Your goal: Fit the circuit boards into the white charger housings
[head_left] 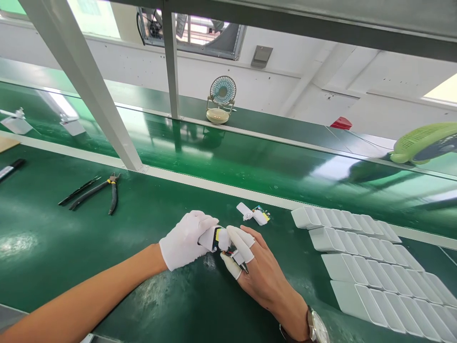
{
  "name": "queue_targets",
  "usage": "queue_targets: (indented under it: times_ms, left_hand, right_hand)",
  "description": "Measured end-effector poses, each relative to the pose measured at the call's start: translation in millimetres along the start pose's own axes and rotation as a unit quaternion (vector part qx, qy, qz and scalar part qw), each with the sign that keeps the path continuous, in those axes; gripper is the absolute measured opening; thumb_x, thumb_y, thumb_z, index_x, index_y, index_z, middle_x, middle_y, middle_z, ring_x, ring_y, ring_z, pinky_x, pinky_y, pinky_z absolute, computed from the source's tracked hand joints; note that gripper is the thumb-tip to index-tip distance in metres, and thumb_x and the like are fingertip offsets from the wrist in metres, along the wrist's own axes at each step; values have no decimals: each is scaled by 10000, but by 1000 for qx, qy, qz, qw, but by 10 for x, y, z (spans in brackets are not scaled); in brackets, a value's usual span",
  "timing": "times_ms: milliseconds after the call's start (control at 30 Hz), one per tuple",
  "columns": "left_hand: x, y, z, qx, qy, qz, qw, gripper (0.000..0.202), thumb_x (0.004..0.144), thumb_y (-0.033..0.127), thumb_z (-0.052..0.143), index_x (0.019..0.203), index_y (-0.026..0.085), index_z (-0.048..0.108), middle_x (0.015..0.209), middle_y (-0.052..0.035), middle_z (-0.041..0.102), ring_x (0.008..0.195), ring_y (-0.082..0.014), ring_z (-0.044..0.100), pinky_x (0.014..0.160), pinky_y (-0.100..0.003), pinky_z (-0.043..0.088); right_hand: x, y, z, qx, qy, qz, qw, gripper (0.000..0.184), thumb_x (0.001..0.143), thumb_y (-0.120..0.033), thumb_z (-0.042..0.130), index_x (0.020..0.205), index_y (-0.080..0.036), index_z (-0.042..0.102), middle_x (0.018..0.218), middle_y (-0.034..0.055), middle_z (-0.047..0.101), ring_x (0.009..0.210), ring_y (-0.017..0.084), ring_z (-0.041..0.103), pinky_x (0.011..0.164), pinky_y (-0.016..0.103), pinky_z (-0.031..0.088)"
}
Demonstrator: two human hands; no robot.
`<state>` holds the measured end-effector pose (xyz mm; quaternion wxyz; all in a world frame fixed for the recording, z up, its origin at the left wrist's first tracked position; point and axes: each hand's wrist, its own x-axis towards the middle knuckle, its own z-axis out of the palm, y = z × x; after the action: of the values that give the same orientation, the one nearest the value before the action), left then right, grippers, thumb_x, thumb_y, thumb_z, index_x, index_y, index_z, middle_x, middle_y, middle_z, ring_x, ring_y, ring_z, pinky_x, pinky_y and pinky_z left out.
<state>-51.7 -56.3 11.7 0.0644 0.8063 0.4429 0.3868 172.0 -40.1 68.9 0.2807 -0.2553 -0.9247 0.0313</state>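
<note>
My left hand point(188, 239), in a white glove, is closed around a small white plastic housing point(207, 239). A small circuit board assembly point(223, 239) with a yellow-wrapped part sits at the open end of that housing. It seems partly inside, though how deep I cannot tell. White finger cots cover some fingertips of my right hand point(255, 267), which pinches the assembly and its white end piece. A thin dark tip point(245, 268) shows by the right fingers; its kind is unclear. Just beyond the hands lies another circuit board point(262, 214) with white parts point(244, 210).
Rows of white plastic housings point(342, 267) stand at right. Pliers point(103, 190) and dark tweezers point(79, 190) lie left on the green bench point(143, 205). Behind its pale rail runs a green belt point(243, 162) carrying white pieces point(72, 125). A slanted post point(89, 81) rises at left.
</note>
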Motion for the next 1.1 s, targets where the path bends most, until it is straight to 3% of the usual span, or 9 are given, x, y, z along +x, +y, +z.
queue_targets:
  times_ms: [133,267,367,567,700,933,1033,1100]
  left_hand:
    - [5,20,-12,3,0,-9,1000,555,740,103,685,1252,210,500,1121,-86,668,1033,-256,608,893,-421,527]
    - [-5,56,-25,23,-8,-62,998,535,735,214,747,1223,221,527,1146,-99,659,1078,-285,618,905,-447,523]
    - [-25,56,-23,28,-17,-90,995,607,707,260,789,1249,222,518,1190,-111,652,1121,-305,612,921,-456,526]
    - [-48,30,-9,36,-24,-84,996,704,634,283,846,1247,211,506,1220,-136,643,1124,-337,619,907,-476,535]
    - [-35,56,-28,42,-32,-86,995,643,638,293,847,1192,193,537,1192,-143,645,1139,-345,611,938,-501,515]
    - [56,70,-93,17,-94,-171,981,497,635,338,855,1060,218,626,1062,-90,671,1046,-322,629,899,-488,510]
    - [78,71,-153,47,-58,-209,975,847,483,431,926,1223,198,587,1184,-148,632,1100,-387,592,867,-521,513]
    - [88,99,-218,56,1,-180,982,1045,428,467,943,1335,190,505,1274,-175,592,1148,-403,564,878,-524,507]
  right_hand:
    - [-10,15,7,10,6,-8,1000,555,955,-126,536,1483,-141,368,1184,150,682,1025,251,681,1054,526,515]
    - [-16,21,-14,25,28,-3,999,581,942,-122,556,1487,-165,359,1186,145,682,1053,251,676,1041,521,522]
    - [-16,19,-35,44,38,22,998,588,932,-157,580,1478,-199,367,1178,135,683,1078,263,671,1003,503,547]
    - [-7,-4,-19,82,38,78,993,514,914,-173,591,1403,-218,438,1130,118,680,1074,265,665,931,456,589]
    - [-14,-28,18,54,58,47,996,545,908,-157,588,1424,-212,421,1108,115,690,1038,266,682,978,503,560]
    - [-40,-59,-70,89,110,101,985,552,877,-172,659,1399,-223,486,1191,133,659,1070,273,678,902,438,605]
    - [-30,-80,-86,124,123,109,979,566,876,-163,664,1410,-220,484,1199,140,660,1062,265,683,893,420,613]
    - [-32,-89,-64,142,136,105,975,570,875,-143,657,1413,-220,483,1222,146,652,1102,269,668,921,430,604]
